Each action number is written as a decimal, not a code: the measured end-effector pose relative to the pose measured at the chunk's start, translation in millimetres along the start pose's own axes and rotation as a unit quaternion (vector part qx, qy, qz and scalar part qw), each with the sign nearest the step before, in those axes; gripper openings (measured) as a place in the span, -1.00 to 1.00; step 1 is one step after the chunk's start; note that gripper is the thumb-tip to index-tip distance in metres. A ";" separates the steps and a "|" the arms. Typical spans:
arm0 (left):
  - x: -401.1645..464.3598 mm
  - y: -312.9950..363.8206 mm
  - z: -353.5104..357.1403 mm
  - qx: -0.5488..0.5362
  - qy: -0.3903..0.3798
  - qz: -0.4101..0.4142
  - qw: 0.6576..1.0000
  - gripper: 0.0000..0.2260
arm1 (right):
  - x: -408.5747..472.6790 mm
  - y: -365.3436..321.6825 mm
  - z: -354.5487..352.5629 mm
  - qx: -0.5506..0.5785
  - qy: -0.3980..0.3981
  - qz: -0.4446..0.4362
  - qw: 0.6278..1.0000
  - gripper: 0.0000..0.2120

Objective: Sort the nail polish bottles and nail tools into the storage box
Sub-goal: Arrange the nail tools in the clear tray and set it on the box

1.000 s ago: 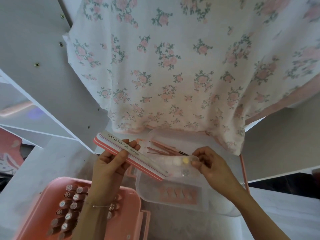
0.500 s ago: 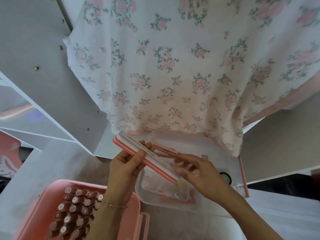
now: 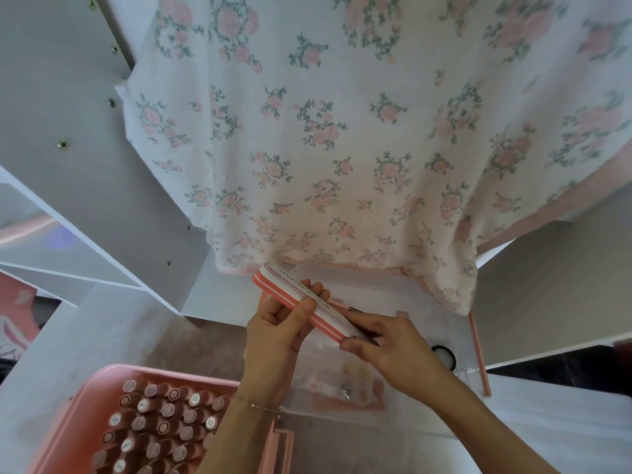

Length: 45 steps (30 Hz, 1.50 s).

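Head view: two hands (image 3: 277,333) (image 3: 393,350), one nail buffer (image 3: 301,297).

My two hands, left (image 3: 273,340) and right (image 3: 393,350), one nail buffer (image 3: 301,299) held between them, one clear box (image 3: 403,419), one pink tray (image 3: 78,415) with more than twenty polish bottles (image 3: 164,422), exact number hidden by my arm, one floral cloth (image 3: 342,131), one small round jar (image 3: 443,354).
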<state>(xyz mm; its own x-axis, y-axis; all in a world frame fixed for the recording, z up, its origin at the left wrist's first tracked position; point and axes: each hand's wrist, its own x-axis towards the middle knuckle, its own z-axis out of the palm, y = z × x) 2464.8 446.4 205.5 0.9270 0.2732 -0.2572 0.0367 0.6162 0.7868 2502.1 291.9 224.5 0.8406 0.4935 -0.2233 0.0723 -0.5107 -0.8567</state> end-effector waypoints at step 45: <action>45.3 -29.9 -12.1 0.797 -0.204 0.142 0.551 -0.64 | 56.6 63.3 -26.0 -0.406 0.091 -0.049 0.908 -0.70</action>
<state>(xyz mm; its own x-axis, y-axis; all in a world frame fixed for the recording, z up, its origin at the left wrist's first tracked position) 2501.2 449.3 163.5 0.9749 -0.1969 -0.1038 -0.1511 -0.9280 0.3406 2568.3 269.3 169.7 0.8783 0.4778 -0.0200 0.4614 -0.8576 -0.2273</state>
